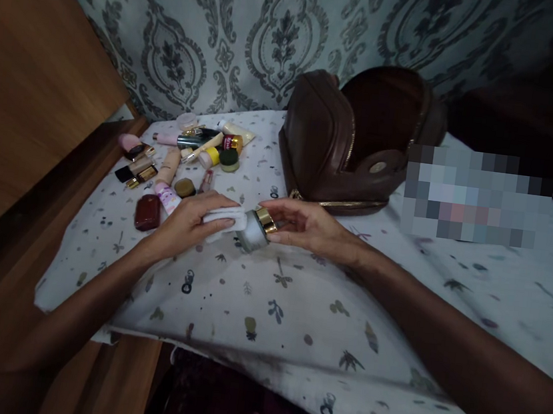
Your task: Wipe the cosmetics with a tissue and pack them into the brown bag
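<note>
Between my hands is a tilted frosted glass jar (254, 232) with a shiny gold cap (267, 219). The fingers of my right hand (307, 227) grip it by the cap end. My left hand (194, 218) is closed on a folded white cloth (225, 217), whose edge presses against the side of the jar. Close to my left hand lie a dark red square bottle (147, 212), a round olive-brown lidded pot (185, 188) and a purple-and-white patterned tube (167, 197).
Several cosmetics, including a dark green lidded jar (228, 160) and a yellow-capped pot (209, 157), lie at the back left. An unzipped brown leather bag (325, 139) stands behind my right hand. A patterned sheet (245, 297) covers the surface; a wooden panel (36, 70) borders the left.
</note>
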Available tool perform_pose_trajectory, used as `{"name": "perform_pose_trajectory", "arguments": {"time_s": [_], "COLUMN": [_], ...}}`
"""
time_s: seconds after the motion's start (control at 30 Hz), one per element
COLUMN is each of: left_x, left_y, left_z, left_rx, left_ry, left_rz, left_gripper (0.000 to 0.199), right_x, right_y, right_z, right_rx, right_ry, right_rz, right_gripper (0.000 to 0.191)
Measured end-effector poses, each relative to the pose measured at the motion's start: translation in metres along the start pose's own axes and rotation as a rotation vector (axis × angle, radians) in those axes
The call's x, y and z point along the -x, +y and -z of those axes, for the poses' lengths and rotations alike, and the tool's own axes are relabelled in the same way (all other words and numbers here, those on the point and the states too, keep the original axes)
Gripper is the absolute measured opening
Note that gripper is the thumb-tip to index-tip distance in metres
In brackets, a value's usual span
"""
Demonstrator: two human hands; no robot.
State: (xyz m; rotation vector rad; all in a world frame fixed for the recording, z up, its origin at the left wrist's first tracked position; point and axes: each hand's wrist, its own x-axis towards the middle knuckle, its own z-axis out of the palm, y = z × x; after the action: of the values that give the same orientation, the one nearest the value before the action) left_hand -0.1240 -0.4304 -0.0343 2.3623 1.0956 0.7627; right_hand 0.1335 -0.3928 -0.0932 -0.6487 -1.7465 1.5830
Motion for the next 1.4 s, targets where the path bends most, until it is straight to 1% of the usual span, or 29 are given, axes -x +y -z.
{"name": "perform_pose_trajectory", "arguments": {"time_s": [0.13, 0.27, 0.37, 0.5, 0.63, 0.77, 1.0, 1.1, 1.17, 1.27, 1.33, 1.4], "left_x": [0.005, 0.002, -0.001, 0.000, 0.008, 0.016, 0.025, 0.026, 0.027, 0.028, 0.029, 0.029], "left_y": [0.011, 0.018, 0.015, 0.005, -0.002, -0.004, -0.001, 0.003, 0.004, 0.004, 0.005, 0.006], "left_z": [-0.003, -0.007, -0.008, -0.011, -0.016, -0.019, -0.017, -0.018, -0.020, -0.024, -0.026, -0.025], "left_rx": [-0.082, -0.083, -0.009, 0.131, 0.138, 0.125, 0.191, 0.222, 0.250, 0.277, 0.274, 0.272], "left_ry": [0.015, 0.008, -0.006, -0.059, -0.092, -0.133, -0.131, -0.134, -0.136, -0.141, -0.137, -0.125], "left_rz": [-0.080, -0.074, -0.043, 0.083, 0.167, 0.182, 0.191, 0.201, 0.223, 0.254, 0.260, 0.261], "left_gripper": [0.029, 0.029, 0.025, 0.026, 0.031, 0.030, 0.025, 0.026, 0.027, 0.028, 0.027, 0.027], "right_x": [0.000, 0.001, 0.000, 0.002, 0.005, 0.006, 0.007, 0.006, 0.006, 0.006, 0.007, 0.007], "right_y": [-0.004, -0.005, -0.006, -0.012, -0.016, -0.014, -0.017, -0.016, -0.014, -0.013, -0.015, -0.017], "right_z": [-0.001, 0.000, 0.000, 0.004, 0.008, 0.010, 0.010, 0.009, 0.010, 0.010, 0.010, 0.008], "right_rx": [0.015, 0.024, 0.002, 0.017, 0.015, 0.007, 0.055, 0.067, 0.054, 0.023, 0.016, 0.026], "right_ry": [-0.010, 0.004, -0.038, -0.095, -0.143, -0.164, -0.191, -0.199, -0.204, -0.220, -0.229, -0.221], "right_rz": [0.013, 0.025, 0.039, 0.027, -0.026, -0.061, -0.168, -0.192, -0.190, -0.176, -0.170, -0.155], "right_gripper": [0.049, 0.045, 0.047, 0.054, 0.055, 0.056, 0.069, 0.074, 0.072, 0.062, 0.054, 0.052]}}
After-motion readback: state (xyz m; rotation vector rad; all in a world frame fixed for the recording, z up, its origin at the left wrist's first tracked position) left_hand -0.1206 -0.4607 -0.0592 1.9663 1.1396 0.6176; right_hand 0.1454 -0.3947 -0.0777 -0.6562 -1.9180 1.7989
